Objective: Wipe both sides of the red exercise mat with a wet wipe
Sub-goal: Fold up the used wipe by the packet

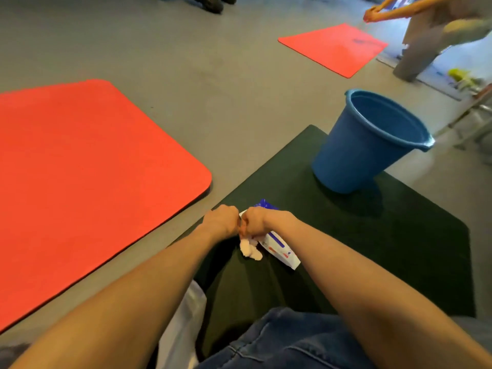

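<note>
**Both hands meet over a pack of wipes, red mat waiting on the left**

Through the head camera I look down along two bare forearms to where the hands touch knuckle to knuckle. My left hand (221, 222) and right hand (254, 221) are both curled tight. The right hand is clamped on the wipe pack (281, 247), a white and blue packet that shows on both the far and near sides of it, pinning it in place. The left hand looks to be pinching the wet wipe (250, 251), which hangs crumpled just below the meeting point. The fingertips are hidden behind the backs of the hands, so I judge this from the wipe's position. One hand steadies while the other pulls, the natural way to free a sheet.

The pack rests on a dark green mat (372, 235) spread on the grey floor. A blue bucket (372, 139) stands on its far right corner, within reach, probably for used wipes.

The red exercise mat (93, 182) lies flat on the left, near the dark mat but not touching the hands. Wiping has not begun. A second red mat (332, 49) lies far right, beside another person (431, 30).
</note>
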